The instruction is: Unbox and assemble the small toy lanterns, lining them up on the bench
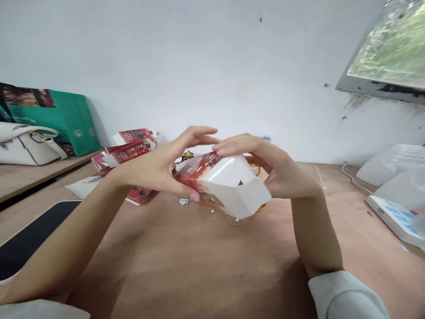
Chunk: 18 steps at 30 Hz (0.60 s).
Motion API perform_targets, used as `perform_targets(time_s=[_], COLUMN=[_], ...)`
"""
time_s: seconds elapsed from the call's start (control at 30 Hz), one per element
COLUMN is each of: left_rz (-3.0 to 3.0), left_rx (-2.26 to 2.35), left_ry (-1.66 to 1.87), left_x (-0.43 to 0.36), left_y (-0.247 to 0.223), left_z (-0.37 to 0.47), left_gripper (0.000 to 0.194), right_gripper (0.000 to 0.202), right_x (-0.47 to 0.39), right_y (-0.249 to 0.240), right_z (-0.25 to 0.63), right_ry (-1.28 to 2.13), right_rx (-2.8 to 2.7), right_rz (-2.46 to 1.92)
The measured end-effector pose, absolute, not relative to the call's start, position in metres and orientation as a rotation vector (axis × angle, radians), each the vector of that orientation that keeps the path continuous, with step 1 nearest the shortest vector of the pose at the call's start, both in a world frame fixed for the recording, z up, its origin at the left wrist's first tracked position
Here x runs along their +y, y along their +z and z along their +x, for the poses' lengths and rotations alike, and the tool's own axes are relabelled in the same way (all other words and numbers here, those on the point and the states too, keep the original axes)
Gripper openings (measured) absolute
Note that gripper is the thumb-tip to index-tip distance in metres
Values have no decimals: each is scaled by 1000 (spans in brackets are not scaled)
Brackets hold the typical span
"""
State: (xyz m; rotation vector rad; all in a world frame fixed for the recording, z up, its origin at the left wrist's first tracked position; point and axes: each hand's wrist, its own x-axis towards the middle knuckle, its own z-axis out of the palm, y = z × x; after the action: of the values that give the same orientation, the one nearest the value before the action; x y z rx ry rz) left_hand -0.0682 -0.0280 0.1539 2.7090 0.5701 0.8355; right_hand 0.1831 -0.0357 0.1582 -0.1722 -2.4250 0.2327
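Note:
A red and white cardboard box [212, 170] is held tilted above the table, its white end and an unfolded flap facing me. My left hand [166, 166] grips its left side, thumb along the lower edge and fingers behind. My right hand [265, 164] closes on its right side, fingertips on the top edge; part of this hand's grip is hidden by the box. Behind the box, a small gold-topped item [187, 154] and some gold pieces [255, 169] show only in part. Several thin metal outline shapes [208, 215] lie on the table just below it.
Several red boxes [133, 150] are piled behind my left arm. A dark phone-like slab [36, 235] lies at left, near a white handbag [29, 144] and a green bag [76, 122]. On the right are a power strip [395, 221], a cable and translucent white plastic [392, 168].

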Motion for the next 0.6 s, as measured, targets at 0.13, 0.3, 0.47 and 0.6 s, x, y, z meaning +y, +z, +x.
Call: perform_targets(time_s=[0.13, 0.3, 0.47, 0.6], left_rz=[2413, 2207, 2334, 2455], left_rx=[452, 547, 614, 640], left_ry=[636, 771, 870, 911], left_x=[-15, -2, 0, 3], left_y=[154, 149, 148, 147], left_z=[-74, -76, -77, -79], left_gripper=[63, 57, 48, 50], right_gripper=[58, 61, 64, 53], right_x=[-26, -22, -19, -15], right_y=[156, 155, 154, 152], right_z=[186, 187, 188, 187], right_ry=[377, 239, 69, -47], right_rx=[-2383, -2239, -2206, -2129], right_rz=[-73, -306, -432, -462])
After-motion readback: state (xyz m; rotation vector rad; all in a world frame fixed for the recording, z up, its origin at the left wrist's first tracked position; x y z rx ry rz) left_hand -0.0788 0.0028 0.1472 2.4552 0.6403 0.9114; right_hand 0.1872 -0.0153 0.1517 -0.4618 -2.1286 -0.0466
